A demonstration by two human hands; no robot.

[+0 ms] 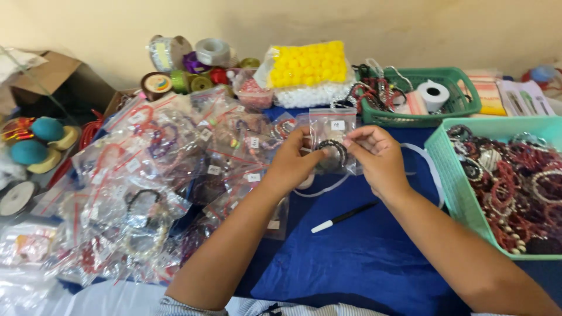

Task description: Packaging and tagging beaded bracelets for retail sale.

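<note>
Fingers (309, 153) of my left hand (291, 167) pinch the left edge of a small clear zip bag (333, 140); those of my right hand (377, 159) close narrowly on its right side, near the mouth. Both hands thus hold the bag between them, raised just above the blue cloth (351, 257) at the middle of the table.

Inside the bag I see a dark beaded bracelet (333, 147), coiled and lying wholly within the plastic; a small white label (338, 125) sits near the top edge. I cannot tell whether the zip strip is pressed shut along its whole length.

Done, as I judge it: a broad heap of filled bags (146, 175) covers the table to my left, each with beadwork inside and many with a white tag. The bag in hand looks filled and labelled as well.

Left, as I judge it: the light green basket (453, 175) to my right holds a great many loose bracelets, red, white and dark, not bagged. By that measure the work stands partway, with much unpacked stock remaining.

Also shown: a black-and-white pen (342, 217) lies on the cloth below my hands, touched by neither. A darker green basket (410, 117) with a white tape roll (434, 92) stands behind.
</note>
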